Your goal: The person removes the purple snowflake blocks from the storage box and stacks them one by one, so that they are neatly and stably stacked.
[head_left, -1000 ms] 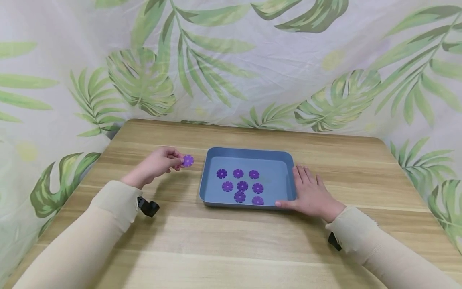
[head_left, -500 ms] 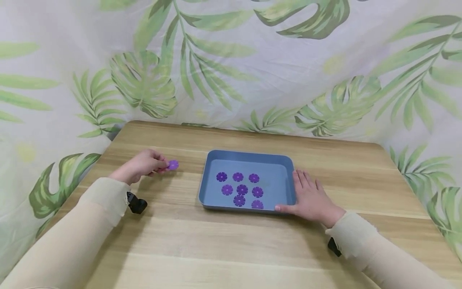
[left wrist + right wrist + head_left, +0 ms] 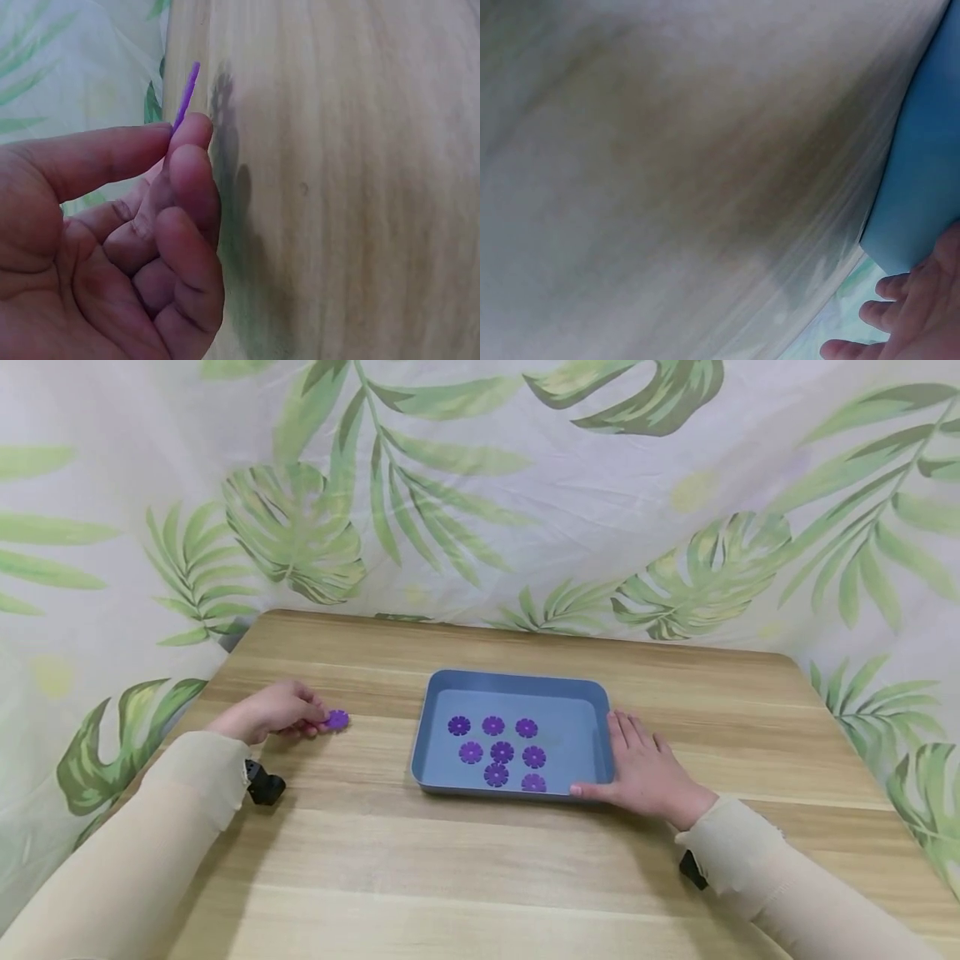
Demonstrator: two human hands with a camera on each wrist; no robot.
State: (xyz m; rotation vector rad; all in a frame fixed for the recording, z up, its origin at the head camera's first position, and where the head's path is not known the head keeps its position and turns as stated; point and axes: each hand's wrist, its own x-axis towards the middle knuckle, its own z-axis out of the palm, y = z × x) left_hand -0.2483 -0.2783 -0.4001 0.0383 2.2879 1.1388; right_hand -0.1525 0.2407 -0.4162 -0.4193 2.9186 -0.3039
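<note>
Between thumb and index finger my left hand point(image 3: 279, 708) pinches a purple flower-shaped disc point(image 3: 338, 720), low over the wooden table to the left of the tray. In the left wrist view the held disc point(image 3: 187, 94) shows edge-on, the other fingers loosely curled below it. A shallow blue-grey tray point(image 3: 517, 683) holds several discs of the same kind, some darker purple, such as one dark disc point(image 3: 459, 726). My right hand point(image 3: 647, 774) lies against the tray's right near corner, fingers straight along the side and thumb at the front rim.
The wooden table point(image 3: 420, 877) runs up to a leaf-patterned cloth point(image 3: 465, 485) at the back and sides. A black wrist device point(image 3: 264, 783) hangs under the left sleeve, another black device point(image 3: 693, 870) under the right.
My left hand has moved left, away from the tray, and lower toward the table, still pinching the purple disc. The right hand and the tray stay in place.
</note>
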